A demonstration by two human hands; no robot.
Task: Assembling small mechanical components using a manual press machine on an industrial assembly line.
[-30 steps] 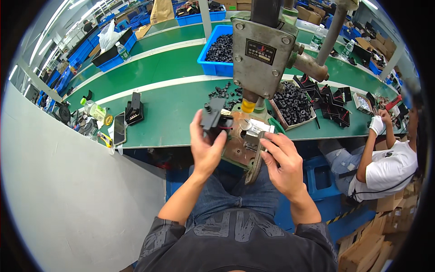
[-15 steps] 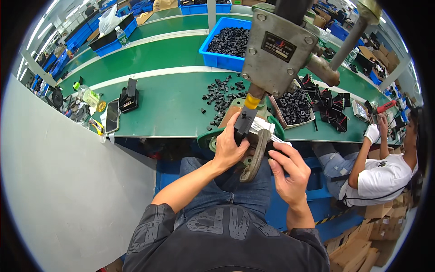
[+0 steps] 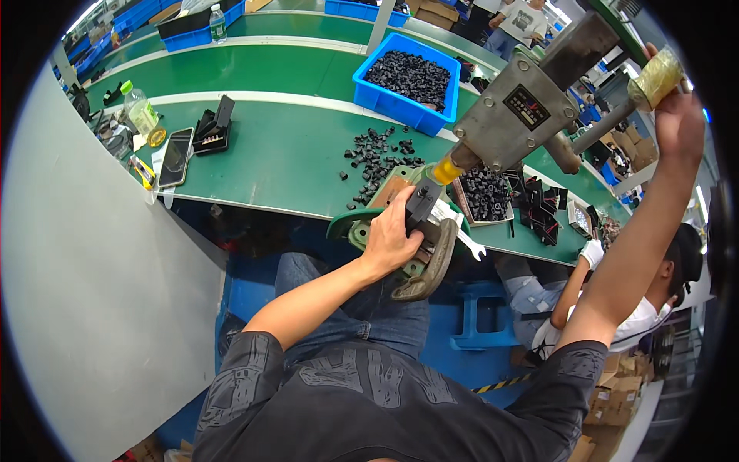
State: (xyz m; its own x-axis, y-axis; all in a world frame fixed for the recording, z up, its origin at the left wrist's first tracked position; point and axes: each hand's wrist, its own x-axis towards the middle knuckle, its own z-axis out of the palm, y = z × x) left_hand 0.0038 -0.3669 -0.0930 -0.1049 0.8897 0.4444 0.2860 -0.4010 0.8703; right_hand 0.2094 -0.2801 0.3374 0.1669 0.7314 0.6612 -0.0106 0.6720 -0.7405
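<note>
My left hand [image 3: 391, 240] is closed around a black rectangular plastic part [image 3: 421, 205], keeping it on the base of a hand press. Directly above the part is the press's ram, with a yellow band [image 3: 445, 170] around it. Up at the far right, my right hand [image 3: 679, 127] grips the yellow-wrapped lever handle [image 3: 658, 80] of the grey metal press [image 3: 514, 115]. A worn curved metal piece [image 3: 437, 266] sits at the near side of the green press base [image 3: 359, 232]. Beside it lies an open-ended wrench [image 3: 472, 246].
Loose small black caps [image 3: 373, 158] lie left of the press. Behind stands a blue bin [image 3: 400, 105] of them; a shallow box [image 3: 486, 196] holds more. A phone [image 3: 177, 158], bottle [image 3: 138, 109] and yellow cutter [image 3: 143, 172] are at left. A co-worker's gloved hand [image 3: 591, 252] is at right.
My right hand has left the near side of the press base and risen to the lever handle. My left hand stays on the black part. The whole view has shifted and tilted.
</note>
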